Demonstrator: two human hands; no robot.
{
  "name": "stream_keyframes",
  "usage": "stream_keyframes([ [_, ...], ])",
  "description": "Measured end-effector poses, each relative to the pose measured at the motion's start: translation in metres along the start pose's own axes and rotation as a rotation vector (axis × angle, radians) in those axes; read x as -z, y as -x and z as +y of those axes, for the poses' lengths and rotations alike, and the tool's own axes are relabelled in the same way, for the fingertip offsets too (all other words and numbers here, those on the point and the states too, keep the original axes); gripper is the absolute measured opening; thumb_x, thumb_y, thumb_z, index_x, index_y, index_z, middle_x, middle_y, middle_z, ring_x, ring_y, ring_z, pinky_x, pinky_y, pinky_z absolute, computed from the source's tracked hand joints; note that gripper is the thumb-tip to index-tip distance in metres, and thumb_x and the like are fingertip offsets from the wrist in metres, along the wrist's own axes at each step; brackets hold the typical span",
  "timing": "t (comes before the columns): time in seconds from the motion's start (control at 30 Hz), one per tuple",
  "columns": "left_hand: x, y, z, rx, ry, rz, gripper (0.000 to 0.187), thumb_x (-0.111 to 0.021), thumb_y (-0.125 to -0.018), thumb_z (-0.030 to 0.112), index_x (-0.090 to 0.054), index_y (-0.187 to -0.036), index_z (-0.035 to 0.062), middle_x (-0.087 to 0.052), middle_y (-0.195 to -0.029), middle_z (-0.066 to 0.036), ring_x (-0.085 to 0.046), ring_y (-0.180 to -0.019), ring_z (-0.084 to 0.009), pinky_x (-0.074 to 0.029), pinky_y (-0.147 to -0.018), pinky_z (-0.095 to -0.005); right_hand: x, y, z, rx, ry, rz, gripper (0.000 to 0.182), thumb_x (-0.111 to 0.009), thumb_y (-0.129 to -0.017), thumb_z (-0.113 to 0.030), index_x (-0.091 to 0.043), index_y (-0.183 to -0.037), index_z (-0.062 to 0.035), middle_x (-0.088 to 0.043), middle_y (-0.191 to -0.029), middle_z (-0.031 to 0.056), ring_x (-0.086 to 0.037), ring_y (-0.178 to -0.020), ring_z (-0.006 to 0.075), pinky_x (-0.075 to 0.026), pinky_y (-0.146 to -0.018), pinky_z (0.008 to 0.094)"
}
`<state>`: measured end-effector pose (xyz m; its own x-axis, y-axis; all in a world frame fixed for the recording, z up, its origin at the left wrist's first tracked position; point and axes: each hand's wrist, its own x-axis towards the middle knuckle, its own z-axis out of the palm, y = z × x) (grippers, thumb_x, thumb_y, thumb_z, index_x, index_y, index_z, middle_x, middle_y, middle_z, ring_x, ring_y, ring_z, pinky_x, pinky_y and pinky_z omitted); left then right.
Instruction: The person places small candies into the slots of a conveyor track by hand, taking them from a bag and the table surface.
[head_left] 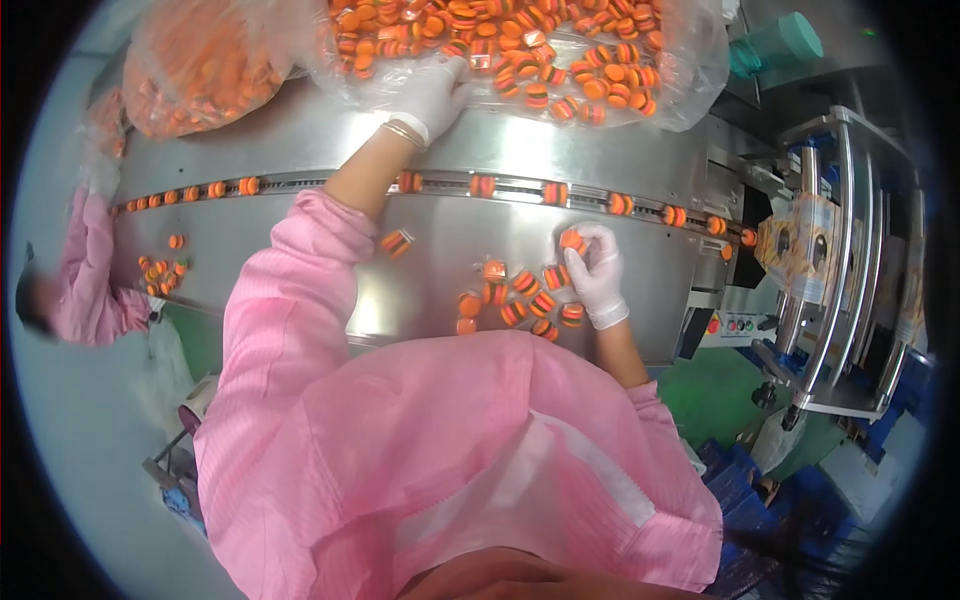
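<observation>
My left hand (428, 98), in a white glove, reaches across the metal table to the near edge of a clear plastic bag (690, 95) heaped with burger-shaped candies (500, 20). Its fingers are stretched out against the bag and nothing shows in its grip. My right hand (598, 275), also gloved, pinches one burger-shaped candy (572, 240) between thumb and fingers, just in front of the conveyor channel (515, 190). Beside and below that hand lies a loose group of layered orange, red and yellow candies (525, 284). Another candy (397, 242) lies apart, near my left forearm.
Spaced candies sit along the channel, which leads right into a wrapping machine (840, 260) with printed film (800, 245). A second full bag (205, 70) stands at back left. A co-worker's pink sleeve (90, 250) is at far left, near more candies (160, 272). A teal container (780, 45) stands back right.
</observation>
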<state>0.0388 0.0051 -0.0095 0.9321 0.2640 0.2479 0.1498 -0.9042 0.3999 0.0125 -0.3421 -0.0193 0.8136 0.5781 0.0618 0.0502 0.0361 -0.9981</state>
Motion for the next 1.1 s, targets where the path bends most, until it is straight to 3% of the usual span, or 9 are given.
stream_keyframes([
  [0.2,0.076,0.060,0.018,0.039,0.232,0.143,0.025,-0.066,-0.081,0.011,-0.053,-0.100,0.0004,-0.061,-0.089,-0.011,-0.060,-0.080,-0.0238,-0.047,-0.074,-0.0332,0.008,0.004,0.009,-0.007,-0.023,-0.030,0.026,-0.057,-0.081,0.007,-0.048,-0.104,-0.0027,-0.055,-0.101,0.0068,-0.053,-0.095,0.0144,-0.043,-0.088,0.0288],
  [0.4,0.107,0.130,-0.027,0.116,0.102,-0.093,0.022,-0.066,-0.075,0.001,-0.052,-0.092,0.0023,-0.056,-0.091,-0.012,-0.057,-0.086,-0.0307,-0.048,-0.079,-0.0352,0.004,0.000,0.002,0.015,0.003,-0.011,0.025,-0.057,-0.078,0.009,-0.048,-0.099,-0.0011,-0.057,-0.096,0.0091,-0.058,-0.089,0.0158,-0.047,-0.082,0.0290],
  [0.47,0.104,0.143,-0.032,0.056,0.048,-0.313,0.021,-0.066,-0.072,-0.001,-0.052,-0.087,0.0030,-0.053,-0.094,-0.014,-0.054,-0.092,-0.0343,-0.047,-0.082,-0.0374,0.003,0.000,0.003,0.034,0.021,-0.012,0.024,-0.057,-0.078,0.009,-0.048,-0.099,-0.0010,-0.057,-0.096,0.0091,-0.058,-0.088,0.0159,-0.047,-0.081,0.0289],
  [0.53,0.105,0.143,-0.030,0.007,0.033,-0.272,0.022,-0.064,-0.073,0.001,-0.056,-0.093,0.0034,-0.055,-0.095,-0.013,-0.057,-0.084,-0.0310,-0.049,-0.073,-0.0361,0.003,0.000,0.004,0.042,0.011,-0.002,0.024,-0.057,-0.078,0.009,-0.048,-0.099,-0.0009,-0.057,-0.096,0.0092,-0.058,-0.088,0.0157,-0.047,-0.081,0.0285],
  [0.63,0.118,0.130,-0.022,-0.152,-0.095,-0.303,0.024,-0.066,-0.073,0.005,-0.057,-0.095,0.0035,-0.057,-0.097,-0.013,-0.057,-0.085,-0.0318,-0.049,-0.075,-0.0371,0.004,0.000,0.001,0.018,0.002,-0.024,0.024,-0.057,-0.078,0.008,-0.048,-0.099,-0.0010,-0.057,-0.096,0.0092,-0.058,-0.087,0.0156,-0.047,-0.080,0.0285],
  [0.77,0.113,0.072,-0.024,0.206,0.159,-0.111,0.033,-0.069,-0.075,0.016,-0.058,-0.104,0.0039,-0.059,-0.098,-0.013,-0.058,-0.093,-0.0314,-0.046,-0.085,-0.0401,0.003,-0.001,0.002,0.046,0.030,-0.019,0.024,-0.057,-0.078,0.008,-0.048,-0.099,-0.0013,-0.056,-0.096,0.0095,-0.057,-0.086,0.0153,-0.047,-0.080,0.0284],
  [0.83,0.099,0.030,-0.035,-0.083,-0.041,0.064,0.036,-0.067,-0.077,0.019,-0.056,-0.108,0.0045,-0.058,-0.103,-0.014,-0.056,-0.099,-0.0321,-0.046,-0.087,-0.0405,0.005,0.000,0.004,0.033,0.055,-0.021,0.025,-0.057,-0.078,0.008,-0.048,-0.099,-0.0013,-0.056,-0.098,0.0100,-0.057,-0.088,0.0154,-0.046,-0.080,0.0287],
  [0.9,0.074,-0.004,-0.054,-0.163,-0.186,0.153,0.041,-0.066,-0.078,0.020,-0.053,-0.115,0.0063,-0.056,-0.110,-0.014,-0.054,-0.103,-0.0329,-0.046,-0.088,-0.0413,0.004,0.000,0.002,0.030,0.016,-0.008,0.025,-0.057,-0.078,0.009,-0.048,-0.099,-0.0012,-0.056,-0.098,0.0104,-0.057,-0.088,0.0156,-0.047,-0.080,0.0287],
  [1.1,0.047,-0.039,-0.051,0.000,-0.440,-0.032,0.039,-0.065,-0.080,0.023,-0.052,-0.113,0.0053,-0.054,-0.113,-0.014,-0.051,-0.106,-0.0329,-0.046,-0.088,-0.0419,0.005,-0.002,0.000,0.048,-0.001,-0.003,0.025,-0.056,-0.078,0.009,-0.048,-0.099,-0.0008,-0.055,-0.099,0.0110,-0.056,-0.089,0.0161,-0.047,-0.080,0.0290],
])
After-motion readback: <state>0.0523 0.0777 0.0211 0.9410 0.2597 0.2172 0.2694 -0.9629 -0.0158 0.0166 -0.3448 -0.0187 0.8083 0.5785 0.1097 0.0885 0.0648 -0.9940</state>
